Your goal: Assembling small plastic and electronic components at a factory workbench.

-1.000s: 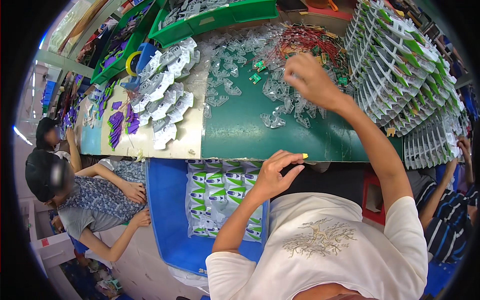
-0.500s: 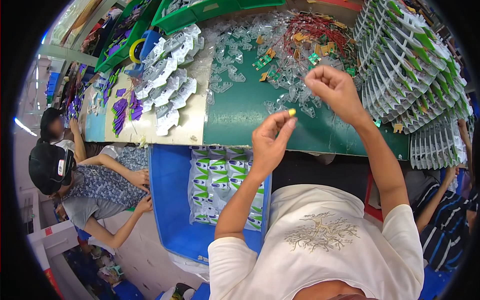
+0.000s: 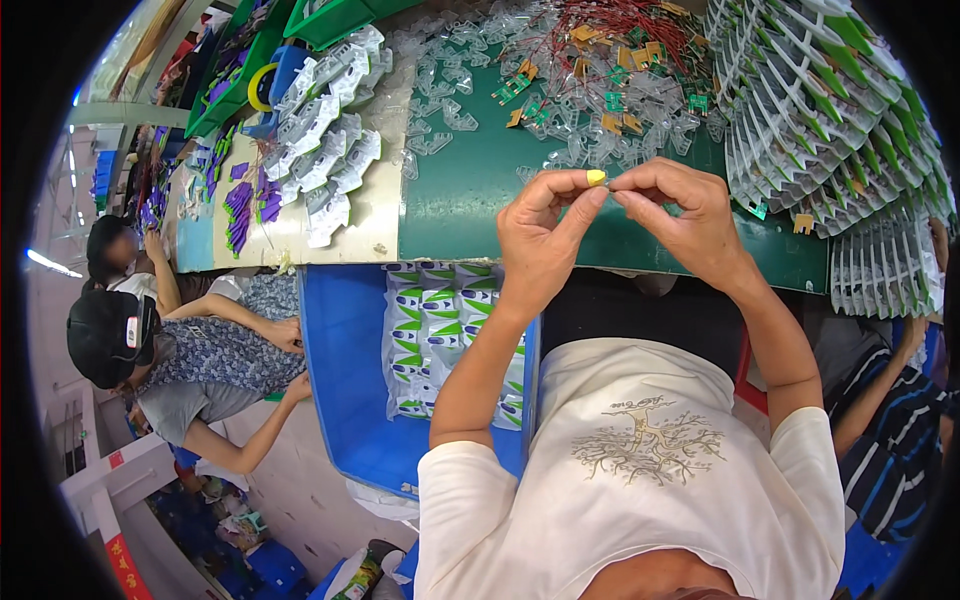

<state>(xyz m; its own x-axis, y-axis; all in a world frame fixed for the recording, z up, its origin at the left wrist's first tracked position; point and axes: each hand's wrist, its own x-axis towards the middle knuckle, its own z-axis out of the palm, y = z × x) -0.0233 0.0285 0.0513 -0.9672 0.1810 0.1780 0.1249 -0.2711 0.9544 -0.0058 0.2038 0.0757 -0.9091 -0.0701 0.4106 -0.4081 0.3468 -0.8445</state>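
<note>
Yellow is the small piece (image 3: 596,177) at the tip of the left hand's index finger, seen in the head view above the green surface (image 3: 460,220); I cannot tell whether it is held or worn. The left hand (image 3: 543,228) has its thumb and index finger brought close together. The right hand (image 3: 690,222) has also thumb and index finger nearly meeting, just beside the yellow piece; whether a tiny part is between them, I cannot tell. Half a second ago the hands were apart, the right one near the clear plastic parts (image 3: 455,117); now their fingertips come almost together. Beyond lie red wires (image 3: 652,32), and on the right stand stacked white-and-green pieces (image 3: 800,125).
</note>
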